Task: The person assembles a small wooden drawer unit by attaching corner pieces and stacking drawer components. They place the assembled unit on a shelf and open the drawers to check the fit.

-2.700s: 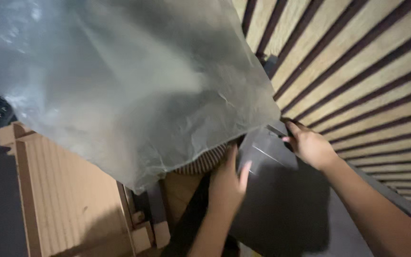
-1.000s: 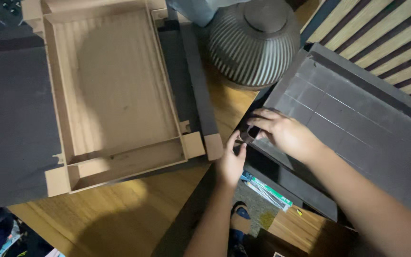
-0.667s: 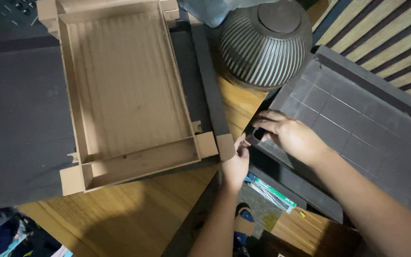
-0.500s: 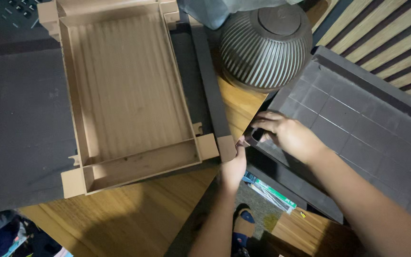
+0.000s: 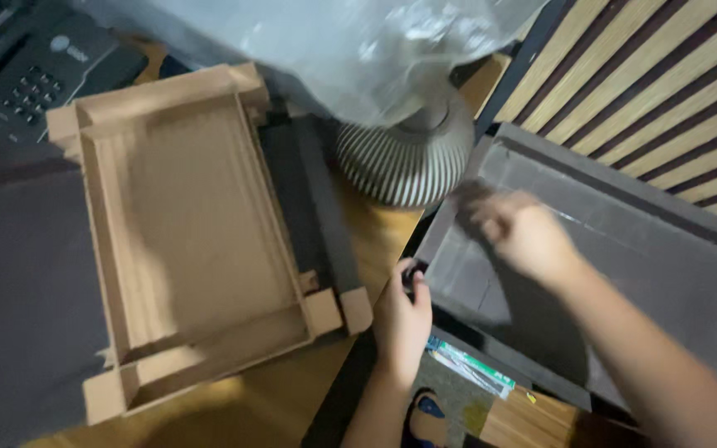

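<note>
Since half a second ago the right hand (image 5: 524,236) has lifted off the near-left corner of the dark grey flat panel with a raised rim (image 5: 624,265) and now hovers blurred over its face, fingers loosely spread, gripping nothing. The left hand (image 5: 402,311) pinches that corner, fingers curled round a small dark part. Left of the panel sits the ribbed grey dome-shaped vase (image 5: 408,162). Steadying the corner firmly seems wise while the free hand repositions

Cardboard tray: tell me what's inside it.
The cardboard tray shows only its bare ribbed floor and folded corner tabs; no contents visible. It rests on dark grey sheets, which hide whatever lies beneath them.
</note>
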